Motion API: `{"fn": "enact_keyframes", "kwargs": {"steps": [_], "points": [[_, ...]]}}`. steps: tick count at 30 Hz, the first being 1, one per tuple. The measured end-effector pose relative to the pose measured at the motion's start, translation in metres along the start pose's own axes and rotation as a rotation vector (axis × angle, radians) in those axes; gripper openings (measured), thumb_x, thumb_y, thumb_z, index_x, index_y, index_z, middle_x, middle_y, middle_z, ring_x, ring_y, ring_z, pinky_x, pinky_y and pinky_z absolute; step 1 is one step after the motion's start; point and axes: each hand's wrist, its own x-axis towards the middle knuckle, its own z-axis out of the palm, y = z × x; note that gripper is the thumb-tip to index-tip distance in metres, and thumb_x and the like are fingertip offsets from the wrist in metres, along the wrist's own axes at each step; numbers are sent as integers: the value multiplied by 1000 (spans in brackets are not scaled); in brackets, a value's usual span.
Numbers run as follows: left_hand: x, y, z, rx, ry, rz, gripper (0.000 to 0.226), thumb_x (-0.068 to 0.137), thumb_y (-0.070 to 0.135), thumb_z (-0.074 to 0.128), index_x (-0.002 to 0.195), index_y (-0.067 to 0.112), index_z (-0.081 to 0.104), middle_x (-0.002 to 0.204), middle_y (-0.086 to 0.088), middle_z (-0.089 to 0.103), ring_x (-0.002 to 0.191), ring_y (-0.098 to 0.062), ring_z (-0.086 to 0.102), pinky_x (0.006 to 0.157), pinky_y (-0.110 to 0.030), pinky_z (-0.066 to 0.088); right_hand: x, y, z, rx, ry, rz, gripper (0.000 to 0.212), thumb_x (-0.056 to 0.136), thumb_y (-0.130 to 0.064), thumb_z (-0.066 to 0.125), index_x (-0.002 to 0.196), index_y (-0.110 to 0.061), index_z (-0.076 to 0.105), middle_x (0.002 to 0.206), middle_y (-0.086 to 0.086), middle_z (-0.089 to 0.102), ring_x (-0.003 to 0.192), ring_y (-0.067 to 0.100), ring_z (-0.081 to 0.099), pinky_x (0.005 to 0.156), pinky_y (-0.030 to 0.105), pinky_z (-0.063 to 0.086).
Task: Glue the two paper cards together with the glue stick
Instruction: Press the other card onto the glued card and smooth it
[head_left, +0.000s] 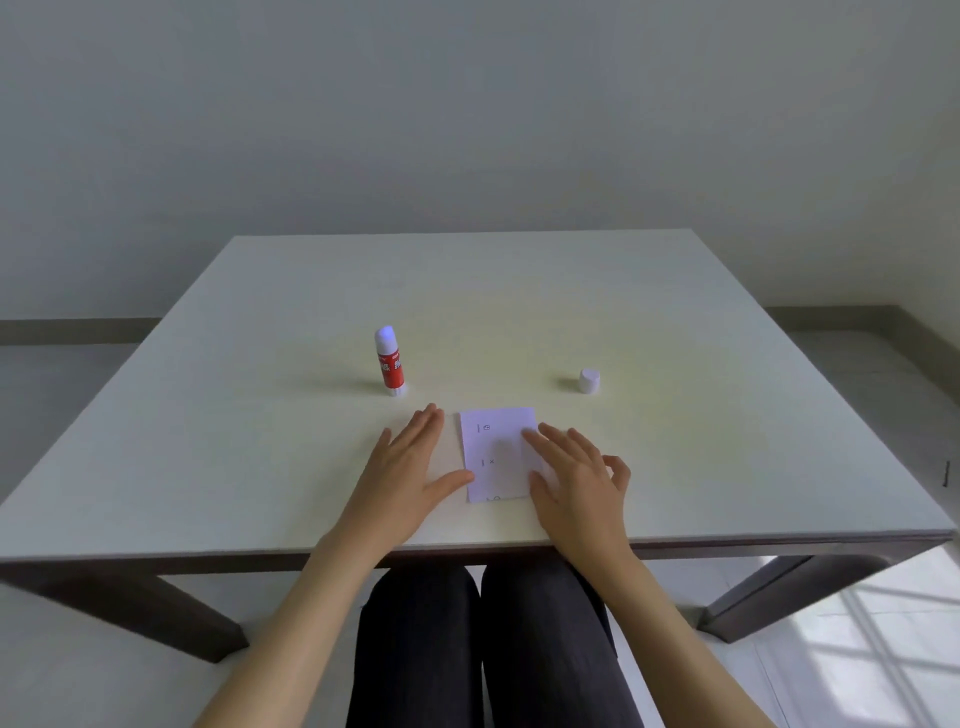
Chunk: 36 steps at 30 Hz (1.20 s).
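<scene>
A white paper card (496, 457) with small printed marks lies flat near the table's front edge; I cannot tell whether a second card lies under it. My right hand (574, 480) rests flat on the card's right side, fingers spread. My left hand (402, 470) lies flat on the table just left of the card, its thumb touching the card's lower left edge. A red glue stick (389, 361) stands upright and uncapped behind my left hand. Its white cap (589, 381) stands apart at the right.
The pale table (260, 415) ends at a front edge just below my wrists. My dark-trousered knees show under it. A plain wall stands behind the table, and tiled floor shows at the lower right.
</scene>
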Motion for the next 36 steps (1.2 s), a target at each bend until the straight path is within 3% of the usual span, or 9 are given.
{"fn": "enact_keyframes", "kwargs": {"steps": [3,6,11,24,29,33,36], "points": [[-7,0,3,-8,-65,-17,75,92,47,45,150,14,12,160,-1,13,147,-12,5,117,-32,0,1,-1,0,84,29,57,53,90,-20,50,141,-27,37,143,-7,47,139,12,30,106,34,11],[-6,2,6,45,-96,26,70,94,44,42,150,15,11,160,-1,11,148,-11,3,119,-36,0,1,-2,1,108,32,50,62,86,-15,50,143,-25,29,138,-12,52,137,10,32,107,34,10],[-3,0,6,97,-133,76,66,96,42,39,151,22,7,160,10,5,147,-7,-5,119,-39,-2,1,-1,2,103,10,32,70,84,-12,50,146,-22,19,138,-17,52,140,10,30,111,38,6],[3,-6,-3,224,-202,111,68,94,51,34,151,28,3,160,15,2,147,-8,-8,119,-37,-4,2,1,-1,160,-36,5,72,82,-10,51,146,-22,20,137,-20,51,134,8,36,113,38,6],[-1,-6,0,184,-188,95,67,96,48,32,151,27,0,159,16,-9,146,-7,-11,119,-37,-5,4,0,-1,164,-19,-5,75,79,-10,52,145,-24,19,138,-16,49,130,8,40,111,36,9],[0,-8,0,169,-194,116,67,95,49,33,151,28,0,157,18,-13,146,-7,-13,120,-39,-6,4,-1,-1,132,-13,-4,65,84,-14,50,144,-27,28,147,-10,41,134,8,37,112,37,10],[6,-10,-5,211,-223,164,72,93,56,31,150,28,-3,156,20,-14,145,-7,-15,119,-41,-11,1,-2,-1,-28,-60,-103,55,94,-22,38,147,-31,24,157,-13,21,143,11,23,110,39,13]]}}
